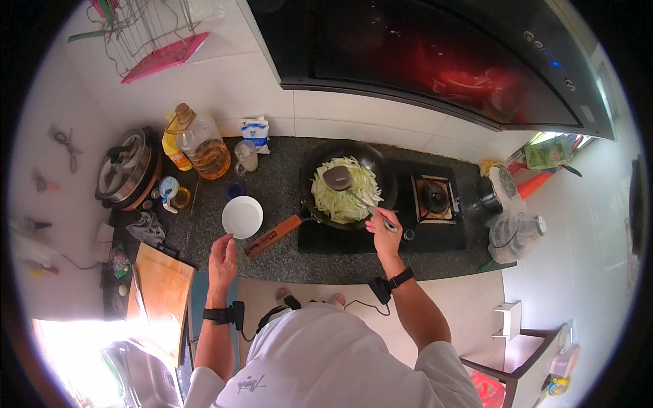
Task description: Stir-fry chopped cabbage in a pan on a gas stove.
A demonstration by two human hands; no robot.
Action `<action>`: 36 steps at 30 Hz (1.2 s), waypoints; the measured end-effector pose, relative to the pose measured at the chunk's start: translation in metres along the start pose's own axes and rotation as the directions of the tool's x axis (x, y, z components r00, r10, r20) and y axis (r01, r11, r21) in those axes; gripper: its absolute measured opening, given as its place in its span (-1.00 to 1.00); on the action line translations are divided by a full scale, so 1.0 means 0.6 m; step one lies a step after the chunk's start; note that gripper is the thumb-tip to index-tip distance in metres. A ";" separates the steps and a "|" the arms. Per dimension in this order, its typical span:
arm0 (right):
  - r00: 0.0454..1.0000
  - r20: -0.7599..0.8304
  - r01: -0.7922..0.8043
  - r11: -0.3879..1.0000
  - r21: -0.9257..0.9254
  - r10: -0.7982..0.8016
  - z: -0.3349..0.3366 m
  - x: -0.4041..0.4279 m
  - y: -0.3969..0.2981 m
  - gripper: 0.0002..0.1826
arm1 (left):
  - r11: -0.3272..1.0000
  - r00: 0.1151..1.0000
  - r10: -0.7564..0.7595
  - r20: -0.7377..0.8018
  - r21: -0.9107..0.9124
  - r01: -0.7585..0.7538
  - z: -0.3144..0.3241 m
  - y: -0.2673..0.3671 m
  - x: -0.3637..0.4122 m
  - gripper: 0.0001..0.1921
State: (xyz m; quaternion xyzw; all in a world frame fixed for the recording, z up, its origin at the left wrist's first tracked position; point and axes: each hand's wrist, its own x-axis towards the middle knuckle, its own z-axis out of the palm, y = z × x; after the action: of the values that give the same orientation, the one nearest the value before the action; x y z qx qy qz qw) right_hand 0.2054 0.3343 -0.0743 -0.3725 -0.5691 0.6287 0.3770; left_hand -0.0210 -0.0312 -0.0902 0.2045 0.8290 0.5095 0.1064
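A black wok (390, 178) with a wooden handle (273, 237) stands on the left of the gas hob and holds shredded pale green vegetable (331, 204). My right hand (382, 227) grips the handle of a metal ladle (337, 178), whose bowl lies over the vegetable. At the near edge of a white bowl (242, 217), my left hand (223, 257) is raised with its fingers close to the rim; whether they touch it I cannot tell. The bowl's inside looks bare. Just behind it sits a small dark blue round item (234, 190).
Behind the bowl stand a large oil bottle (206, 153), a glass mug (246, 156) and a blue-white packet (255, 133). Left are an oil jug (174, 195), a lidded cooker (127, 168) and a cutting board (160, 301) with a knife (139, 293). A second burner (436, 198) is right; a range hood (423, 66) hangs above.
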 end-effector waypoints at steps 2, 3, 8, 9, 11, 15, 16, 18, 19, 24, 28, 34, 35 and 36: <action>1.000 -0.002 -0.001 1.000 -0.008 0.001 -0.017 -0.014 0.000 -0.76 | 1.000 1.000 -0.001 0.005 -0.014 0.001 0.001 0.000 0.000 -0.57; 1.000 -0.002 -0.001 1.000 -0.015 0.001 -0.024 -0.021 -0.005 -0.76 | 1.000 1.000 0.005 0.004 -0.005 -0.005 0.001 0.007 -0.001 -0.57; 1.000 0.007 0.003 0.977 -0.214 -0.001 -0.063 -0.037 -0.071 -0.78 | 1.000 1.000 -0.020 0.008 0.002 0.020 -0.003 0.021 -0.003 -0.56; 1.000 0.008 0.018 0.974 -0.228 -0.016 -0.069 -0.038 -0.086 -0.79 | 1.000 1.000 0.024 -0.013 -0.005 -0.024 -0.002 0.028 -0.002 -0.56; 0.993 0.043 0.121 0.915 -0.385 -0.113 -0.084 -0.036 -0.108 -0.81 | 0.998 0.997 0.065 -0.031 -0.012 -0.065 -0.001 0.031 -0.004 -0.55; 0.939 0.141 0.338 0.763 -0.552 -0.314 -0.080 -0.047 -0.154 -0.83 | 0.999 1.000 -0.029 0.002 -0.023 0.029 -0.003 0.023 -0.008 -0.56; 0.910 0.170 0.403 0.704 -0.585 -0.379 -0.081 -0.048 -0.154 -0.83 | 1.000 1.000 -0.026 0.003 -0.007 0.026 -0.002 0.021 -0.008 -0.56; 0.875 0.205 0.463 0.639 -0.615 -0.438 -0.084 -0.048 -0.149 -0.84 | 0.999 0.999 -0.042 0.001 -0.018 0.042 -0.002 0.024 -0.011 -0.57; 0.875 0.200 0.468 0.661 -0.587 -0.441 -0.087 -0.046 -0.141 -0.84 | 0.998 0.998 -0.057 -0.003 -0.028 0.057 -0.002 0.029 -0.012 -0.57; 0.857 0.172 0.484 0.645 -0.592 -0.485 -0.083 -0.055 -0.120 -0.85 | 0.994 0.996 -0.088 -0.010 -0.059 0.087 -0.009 0.039 -0.015 -0.63; 0.881 0.134 0.454 0.732 -0.508 -0.453 -0.081 -0.061 -0.085 -0.83 | 0.993 0.995 -0.093 -0.031 -0.073 0.090 -0.010 0.032 -0.019 -0.64; 0.998 -0.050 0.020 0.997 -0.068 -0.024 -0.047 -0.061 -0.054 -0.75 | 0.986 0.991 -0.130 -0.019 -0.109 0.127 -0.011 0.018 -0.016 -0.63; 0.999 -0.039 -0.038 0.999 -0.023 0.037 -0.037 -0.060 -0.049 -0.74 | 0.986 0.991 -0.133 -0.032 -0.105 0.129 -0.008 0.022 -0.018 -0.63; 0.999 -0.004 -0.050 0.999 -0.012 0.050 -0.023 -0.062 -0.043 -0.74 | 0.988 0.992 -0.110 -0.056 -0.118 0.102 -0.012 0.023 -0.024 -0.63</action>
State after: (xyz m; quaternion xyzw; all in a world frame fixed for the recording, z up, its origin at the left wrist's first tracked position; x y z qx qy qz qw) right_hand 0.2357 0.3086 -0.0480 -0.3900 -0.5628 0.6337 0.3600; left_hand -0.0077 -0.0378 -0.0750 0.1376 0.8108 0.5563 0.1190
